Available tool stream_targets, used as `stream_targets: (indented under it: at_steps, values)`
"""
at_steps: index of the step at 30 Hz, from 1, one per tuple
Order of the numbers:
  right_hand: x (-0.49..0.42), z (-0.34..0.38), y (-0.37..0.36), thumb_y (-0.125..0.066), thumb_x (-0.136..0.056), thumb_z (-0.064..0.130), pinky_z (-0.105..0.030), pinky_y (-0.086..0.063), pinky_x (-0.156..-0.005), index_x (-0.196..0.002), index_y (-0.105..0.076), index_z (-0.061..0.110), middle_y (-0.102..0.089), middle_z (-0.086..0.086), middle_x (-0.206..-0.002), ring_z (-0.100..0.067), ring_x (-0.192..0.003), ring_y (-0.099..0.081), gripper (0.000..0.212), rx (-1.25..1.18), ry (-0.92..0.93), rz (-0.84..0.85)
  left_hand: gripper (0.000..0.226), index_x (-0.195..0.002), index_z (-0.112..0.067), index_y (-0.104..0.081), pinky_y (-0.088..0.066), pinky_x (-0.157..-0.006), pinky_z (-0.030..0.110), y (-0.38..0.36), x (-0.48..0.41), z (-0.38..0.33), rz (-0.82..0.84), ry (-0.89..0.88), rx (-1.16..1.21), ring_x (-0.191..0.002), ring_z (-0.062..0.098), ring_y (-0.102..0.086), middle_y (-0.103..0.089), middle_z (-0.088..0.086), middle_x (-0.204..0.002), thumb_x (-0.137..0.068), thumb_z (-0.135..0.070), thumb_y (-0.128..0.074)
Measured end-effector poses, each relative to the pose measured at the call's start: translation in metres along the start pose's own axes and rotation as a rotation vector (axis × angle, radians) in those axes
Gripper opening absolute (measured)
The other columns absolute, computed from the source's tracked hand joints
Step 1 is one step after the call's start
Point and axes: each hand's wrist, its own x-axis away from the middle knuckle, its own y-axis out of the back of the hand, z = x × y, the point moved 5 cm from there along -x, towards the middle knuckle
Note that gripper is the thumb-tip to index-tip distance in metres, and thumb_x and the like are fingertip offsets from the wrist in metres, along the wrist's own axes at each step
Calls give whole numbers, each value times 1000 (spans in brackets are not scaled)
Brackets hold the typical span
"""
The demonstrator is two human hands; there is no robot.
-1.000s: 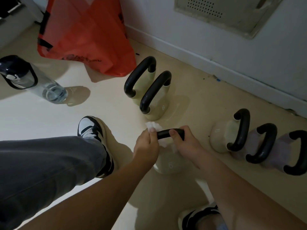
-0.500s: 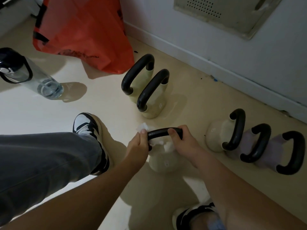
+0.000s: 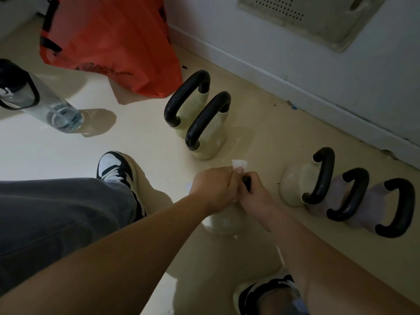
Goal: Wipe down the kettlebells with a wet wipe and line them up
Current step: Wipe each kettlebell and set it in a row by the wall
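Left hand [image 3: 213, 187]: fingers curled over the wet wipe [image 3: 239, 164], holding it round the black handle [image 3: 246, 181]; a white corner sticks out above the knuckles.
Right hand [image 3: 255, 193]: fingers wrapped round the same handle, touching the left hand.
Held kettlebell [image 3: 225, 221]: pale body upright on the floor [image 3: 147, 144], under both hands.
Pale pair [image 3: 211, 142]: two kettlebells side by side just beyond the hands.
Row of three [image 3: 293, 185]: touching, to the right, near the wall.
Far left: water bottle [image 3: 52, 108], orange bag [image 3: 109, 37].
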Motion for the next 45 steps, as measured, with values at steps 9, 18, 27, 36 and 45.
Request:
stream_targets:
  at_steps: [9,18,27,36,45]
  values:
    - [-5,-3,1,-45,-92,73,-51,-54,-92,-115,-47,30,-63,-4,-104,-23,-92,-59,49,-24,-115,-52,54,-119,-13,-60,-50,-102,47,-20,71,125,-313,853,884,-107,32,-62,-64,13,-117,-102,-58,-35]
    - [-1,-13,5,-45,-88,78,-54,-55,-97,-119,-46,36,-62,-3,-111,-24,-104,-61,52,-154,-228,-85,36,-99,-17,-58,-46,-75,36,15,23,87,-212,485,320,-86,26,-62,-63,3,-86,-107,-42,-33]
    - [-2,-23,7,-44,-93,74,-58,-56,-92,-114,-50,29,-64,-5,-105,-22,-95,-61,50,-263,-296,-230,52,-152,-22,-38,-32,-115,44,-30,-5,20,-228,740,1179,-139,28,-41,-47,5,-148,-106,-46,-29]
    - [-4,-9,6,-45,-95,70,-55,-54,-95,-119,-48,30,-63,-2,-109,-20,-98,-60,47,-198,-261,-158,37,-95,-21,-58,-49,-87,39,-13,-20,25,-171,213,342,-92,24,-60,-64,2,-97,-107,-40,-28]
    - [-2,6,6,-50,-91,73,-56,-57,-91,-115,-52,30,-63,-4,-109,-23,-99,-61,50,-165,-267,-93,35,-116,-3,-64,-53,-89,42,26,9,86,-396,715,749,-102,38,-64,-67,20,-114,-101,-32,-51]
